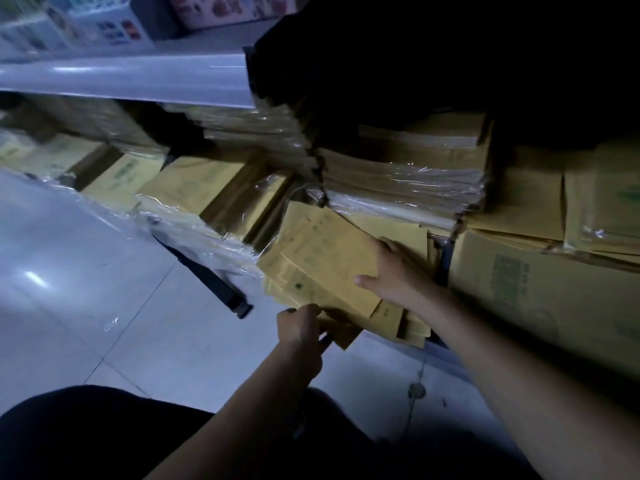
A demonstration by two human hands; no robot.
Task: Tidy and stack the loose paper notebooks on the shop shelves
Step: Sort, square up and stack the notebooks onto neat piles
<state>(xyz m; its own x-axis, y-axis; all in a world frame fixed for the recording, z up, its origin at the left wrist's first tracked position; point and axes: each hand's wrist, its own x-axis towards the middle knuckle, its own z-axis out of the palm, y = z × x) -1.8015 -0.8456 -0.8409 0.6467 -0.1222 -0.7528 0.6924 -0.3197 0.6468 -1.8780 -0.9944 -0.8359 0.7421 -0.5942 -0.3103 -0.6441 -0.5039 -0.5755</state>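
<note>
Just loose notebooks (325, 258) beside carton (540, 282)

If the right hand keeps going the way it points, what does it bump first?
Probably the plastic-wrapped stack just beyond the loose notebooks the right hand rests on, though depth is hard to judge.

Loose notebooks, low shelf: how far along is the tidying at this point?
Done: the wrapped stacks sit piled above. In hand: the left hand grips the near edge of the loose notebooks, and the right hand holds their right side. Left: the pile is fanned out and uneven, so squaring and stacking remain.
</note>
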